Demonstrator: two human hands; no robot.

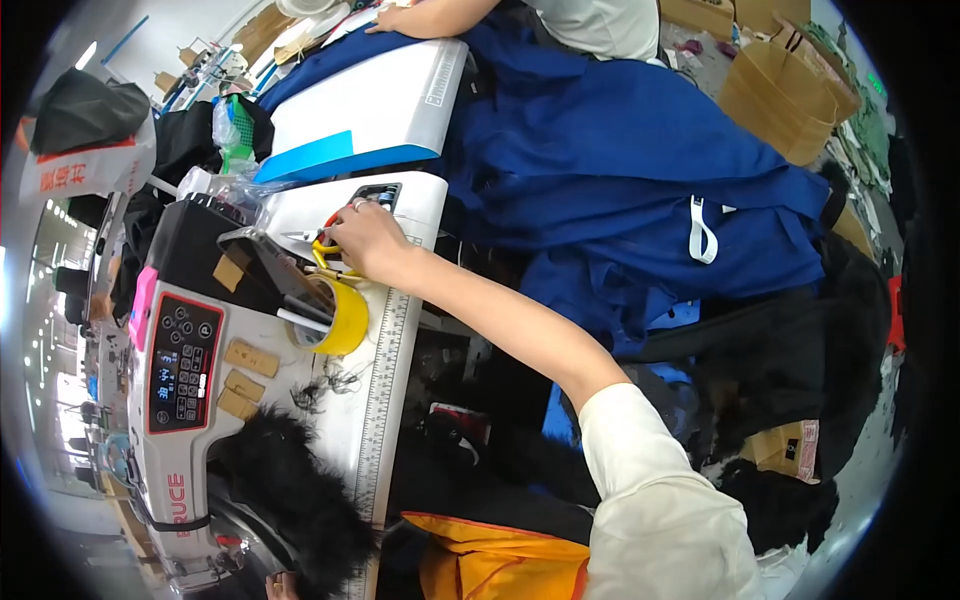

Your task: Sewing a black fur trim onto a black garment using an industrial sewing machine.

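From the head view I saw my right hand stretched up and left across the white sewing table, fingers curled around the yellow-handled scissors at the centre-left of the frame. The scissors sat just above the round yellow tape-roll cup, touching or nearly touching its rim; their long axis seemed to run roughly left to right, the grips under my fingers and the blades pointing left, though my hand hid much of them. So the hand was closed on them, not spread.

My left hand showed only as a sliver at the bottom edge, beside the black furry fabric, and I could not tell whether it was open or closed. It lay well apart from the scissors, so the right hand was clearly the nearer one.

The grey sewing machine with its red-framed control panel lay to the left of the cup. Blue cloth filled the upper right, and another person's hand rested at the top edge.
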